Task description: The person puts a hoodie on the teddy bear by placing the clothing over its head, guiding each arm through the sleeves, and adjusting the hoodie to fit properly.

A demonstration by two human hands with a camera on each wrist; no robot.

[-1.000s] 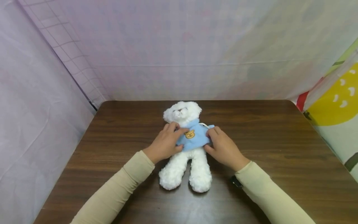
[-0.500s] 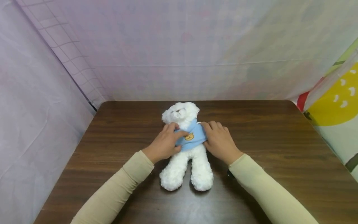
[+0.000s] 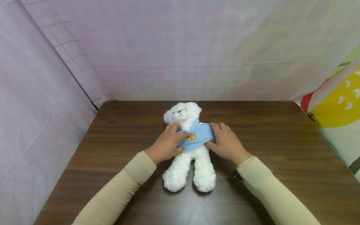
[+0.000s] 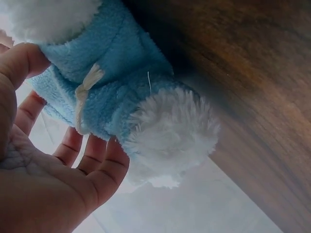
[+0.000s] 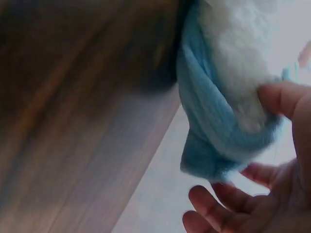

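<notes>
A white teddy bear [image 3: 181, 168] lies face up, head toward the far edge. It wears a light blue hoodie [image 3: 203, 133] with a small yellow bear-face patch and a knotted white drawstring [image 4: 82, 97]. My left hand [image 3: 166, 142] grips the hoodie on the left side, thumb in front and fingers behind. Beside those fingers a fluffy white paw [image 4: 170, 128] sticks out of the blue sleeve. On the other side my right hand [image 3: 226, 142] holds the hoodie's edge. In the right wrist view, its thumb presses white fur [image 5: 238, 53] inside the cloth, fingers curled beneath.
The bear lies on a dark brown wooden table [image 3: 126, 122]. Pale cloth [image 3: 168, 56] hangs behind the far edge and along the left side. At the right is a printed cloth with a yellow shape [image 3: 336, 109]. A dark band [image 3: 237, 175] shows at my right wrist.
My right hand first moved inward against the hoodie, covering its side, then back out a little, drawing the cloth outward. The bear's legs have shifted slightly right. My left hand keeps its hold.
</notes>
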